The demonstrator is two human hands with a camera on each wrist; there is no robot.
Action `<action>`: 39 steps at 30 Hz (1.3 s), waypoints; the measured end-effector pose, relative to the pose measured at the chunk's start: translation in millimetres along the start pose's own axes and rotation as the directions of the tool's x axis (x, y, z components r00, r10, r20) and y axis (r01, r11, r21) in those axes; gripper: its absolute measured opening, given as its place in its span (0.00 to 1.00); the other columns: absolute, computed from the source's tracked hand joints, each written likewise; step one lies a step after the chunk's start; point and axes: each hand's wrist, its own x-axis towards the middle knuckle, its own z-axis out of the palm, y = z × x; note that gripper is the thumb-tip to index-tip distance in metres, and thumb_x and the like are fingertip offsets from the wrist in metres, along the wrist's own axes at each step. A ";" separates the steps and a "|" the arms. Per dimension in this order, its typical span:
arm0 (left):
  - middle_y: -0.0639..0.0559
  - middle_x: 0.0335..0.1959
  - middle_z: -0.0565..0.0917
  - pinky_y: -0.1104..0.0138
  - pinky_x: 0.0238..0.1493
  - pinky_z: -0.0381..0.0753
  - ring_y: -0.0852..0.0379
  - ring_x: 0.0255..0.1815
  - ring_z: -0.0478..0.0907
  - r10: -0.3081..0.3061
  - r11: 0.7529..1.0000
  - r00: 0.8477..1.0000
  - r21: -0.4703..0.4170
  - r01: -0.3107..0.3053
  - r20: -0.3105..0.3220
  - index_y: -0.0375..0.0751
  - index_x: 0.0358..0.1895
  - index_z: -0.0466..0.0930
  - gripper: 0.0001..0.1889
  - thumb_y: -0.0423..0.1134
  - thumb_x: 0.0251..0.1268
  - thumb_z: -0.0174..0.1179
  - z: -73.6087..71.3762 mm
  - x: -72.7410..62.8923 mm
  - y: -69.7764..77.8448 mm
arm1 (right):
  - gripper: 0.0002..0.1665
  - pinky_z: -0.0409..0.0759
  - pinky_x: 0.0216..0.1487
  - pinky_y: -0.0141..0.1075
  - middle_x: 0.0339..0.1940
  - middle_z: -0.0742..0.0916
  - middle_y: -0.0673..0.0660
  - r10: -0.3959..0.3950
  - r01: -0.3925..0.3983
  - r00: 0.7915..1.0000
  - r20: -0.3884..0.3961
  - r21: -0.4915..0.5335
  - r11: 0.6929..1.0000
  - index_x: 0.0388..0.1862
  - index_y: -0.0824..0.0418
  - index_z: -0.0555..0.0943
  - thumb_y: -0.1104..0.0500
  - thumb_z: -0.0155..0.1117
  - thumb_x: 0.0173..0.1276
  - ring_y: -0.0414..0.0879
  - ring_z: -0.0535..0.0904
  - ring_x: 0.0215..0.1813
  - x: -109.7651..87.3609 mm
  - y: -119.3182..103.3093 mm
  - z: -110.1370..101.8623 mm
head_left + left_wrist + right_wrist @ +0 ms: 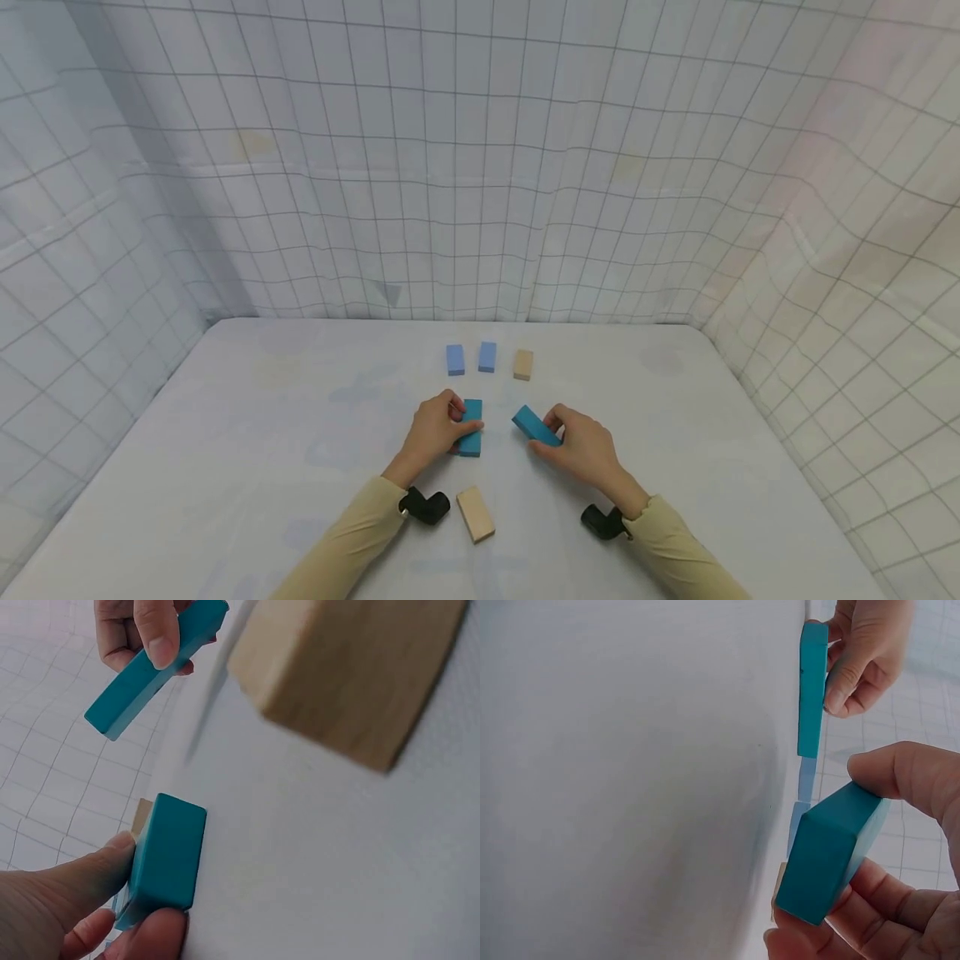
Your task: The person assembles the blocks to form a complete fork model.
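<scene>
My left hand (435,427) pinches a teal rectangular block (471,443) that lies lengthwise on the white table, thumb on one side and fingers on the other. To its right, my right hand (587,448) grips a second teal block (536,427), tilted and seemingly raised from the tabletop. The two teal blocks are apart. In the left wrist view, the end of the left teal block (172,851) faces the camera. From the right wrist, the second teal block (821,859) shows between thumb and fingers.
A plain wooden block (476,515) lies between the forearms, close to the left wrist. Farther back stand two small blue blocks (455,360) and a small wooden block (523,364) in a row. Grid-patterned white curtains (480,167) surround the table (262,467).
</scene>
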 end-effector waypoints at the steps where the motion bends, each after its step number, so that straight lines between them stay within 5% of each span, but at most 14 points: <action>1: 0.49 0.29 0.75 0.67 0.16 0.76 0.59 0.12 0.73 -0.006 0.999 1.000 -0.033 0.006 0.009 0.35 0.37 0.74 0.17 0.41 0.53 0.72 0.1 -0.4 -0.5 | 0.18 0.67 0.19 0.32 0.23 0.78 0.43 0.000 0.000 1.000 0.000 0.002 1.000 0.32 0.53 0.77 0.48 0.76 0.52 0.36 0.69 0.21 0.2 -0.2 0.0; 13: 0.49 0.33 0.78 0.67 0.19 0.79 0.59 0.15 0.77 0.005 0.983 0.999 -0.182 0.004 0.049 0.34 0.41 0.76 0.13 0.35 0.57 0.68 3.8 -1.7 -9.6 | 0.17 0.68 0.20 0.32 0.23 0.78 0.43 -0.001 0.001 1.000 0.013 0.018 1.000 0.33 0.54 0.77 0.48 0.75 0.52 0.36 0.70 0.21 3.8 -4.7 1.1; 17: 0.48 0.34 0.79 0.68 0.24 0.79 0.58 0.21 0.79 0.103 0.982 0.992 -0.166 -0.091 0.068 0.34 0.42 0.78 0.12 0.33 0.57 0.68 1.0 -3.8 -13.2 | 0.17 0.69 0.20 0.32 0.23 0.78 0.43 0.004 -0.004 1.000 0.014 0.023 1.000 0.33 0.53 0.77 0.48 0.75 0.52 0.36 0.70 0.22 4.5 -4.2 1.0; 19: 0.47 0.38 0.78 0.68 0.28 0.79 0.56 0.28 0.80 0.197 0.976 0.977 -0.108 -0.188 0.078 0.34 0.43 0.79 0.13 0.32 0.56 0.68 -1.3 -5.5 -14.5 | 0.18 0.69 0.21 0.32 0.24 0.78 0.43 0.009 -0.009 1.000 0.016 0.023 1.000 0.33 0.53 0.77 0.48 0.76 0.52 0.36 0.70 0.23 5.0 -3.6 0.6; 22: 0.43 0.49 0.76 0.65 0.39 0.79 0.51 0.44 0.77 0.332 0.942 0.934 0.001 -0.335 0.129 0.35 0.49 0.78 0.19 0.35 0.55 0.70 -5.3 -8.0 -14.1 | 0.17 0.70 0.23 0.33 0.25 0.79 0.43 0.013 -0.013 1.000 0.019 0.028 1.000 0.33 0.54 0.77 0.49 0.76 0.52 0.36 0.71 0.24 6.6 -2.9 -0.4; 26: 0.41 0.63 0.68 0.56 0.53 0.74 0.44 0.60 0.68 0.394 0.906 0.884 0.052 -0.419 0.252 0.38 0.60 0.74 0.29 0.43 0.56 0.70 -8.0 -10.2 -14.3 | 0.17 0.72 0.25 0.33 0.26 0.79 0.44 -0.001 -0.001 1.000 0.032 0.051 0.999 0.33 0.55 0.77 0.50 0.76 0.53 0.37 0.72 0.26 10.1 -2.5 -1.0; 31: 0.43 0.68 0.64 0.50 0.62 0.64 0.42 0.68 0.59 0.371 0.904 0.872 0.091 -0.418 0.321 0.40 0.65 0.71 0.31 0.45 0.58 0.68 -7.7 -12.2 -19.4 | 0.17 0.73 0.29 0.32 0.29 0.80 0.46 -0.034 0.030 0.998 0.047 0.094 0.995 0.35 0.57 0.77 0.52 0.75 0.54 0.38 0.74 0.28 15.7 -2.8 -1.5; 39: 0.44 0.69 0.64 0.53 0.63 0.64 0.45 0.69 0.59 0.386 0.903 0.859 0.054 -0.427 0.337 0.39 0.65 0.71 0.31 0.40 0.58 0.68 -10.2 -11.4 -25.0 | 0.17 0.74 0.30 0.33 0.30 0.81 0.49 -0.078 0.068 0.994 0.073 0.131 0.989 0.39 0.59 0.77 0.53 0.73 0.57 0.39 0.74 0.30 27.0 -1.1 -3.2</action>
